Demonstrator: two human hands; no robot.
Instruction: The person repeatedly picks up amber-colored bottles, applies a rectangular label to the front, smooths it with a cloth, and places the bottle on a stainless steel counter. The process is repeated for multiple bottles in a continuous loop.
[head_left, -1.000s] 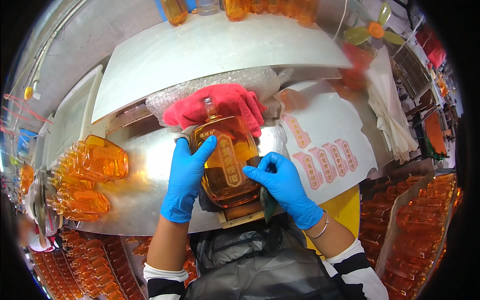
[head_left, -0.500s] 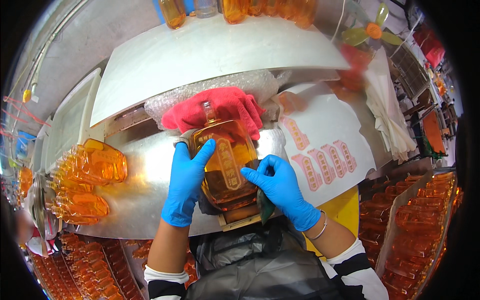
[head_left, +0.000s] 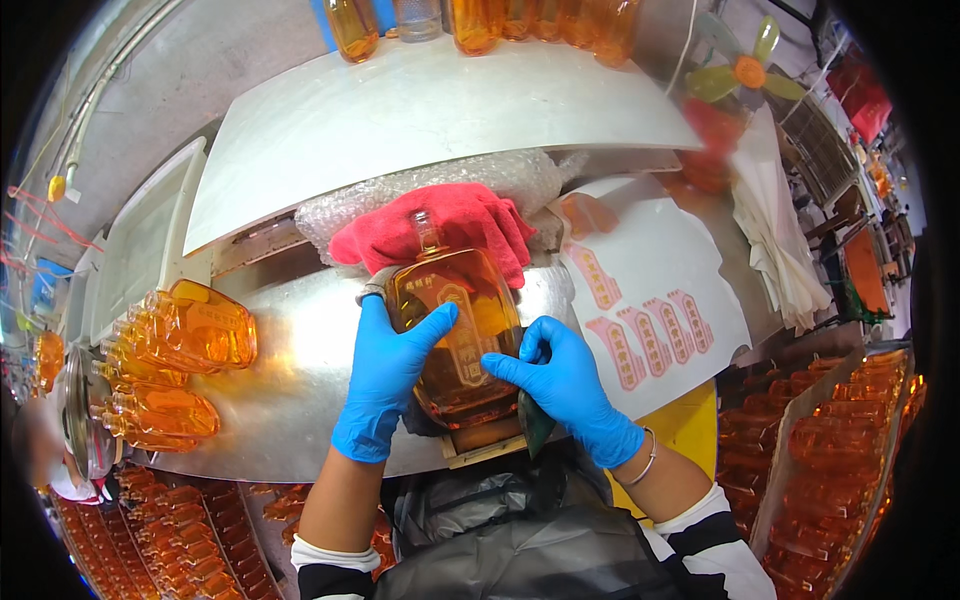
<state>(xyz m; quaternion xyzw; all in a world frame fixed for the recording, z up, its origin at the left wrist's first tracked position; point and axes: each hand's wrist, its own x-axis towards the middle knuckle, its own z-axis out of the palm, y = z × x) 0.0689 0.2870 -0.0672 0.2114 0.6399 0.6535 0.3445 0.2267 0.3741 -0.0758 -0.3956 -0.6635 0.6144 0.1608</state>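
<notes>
A flat glass bottle (head_left: 490, 395) of amber liquid lies tilted on a small wooden stand (head_left: 487, 452), its neck on a folded red cloth (head_left: 375, 240). A long pink-and-gold label (head_left: 464, 345) runs down its front face. My blue-gloved left hand (head_left: 388, 350) grips the bottle's left side, with the thumb over the label. My blue-gloved right hand (head_left: 560, 375) is closed at the right side, its thumb tip by the label's lower edge. Whether its curled fingers hold anything is hidden. A dark green flat piece (head_left: 537, 425) sticks out below that hand.
A white sheet (head_left: 660, 240) with several pink labels (head_left: 655, 340) lies to the right. Amber bottles (head_left: 205, 330) stand at the left, and more line the far shelf (head_left: 450, 100). Bubble wrap (head_left: 440, 175) lies behind the cloth. Crates of bottles (head_left: 825, 450) flank me below.
My left thumb has moved right and slightly down over the label. My right hand stays at the bottle's right side with its thumb near the label. The whole view has shifted slightly.
</notes>
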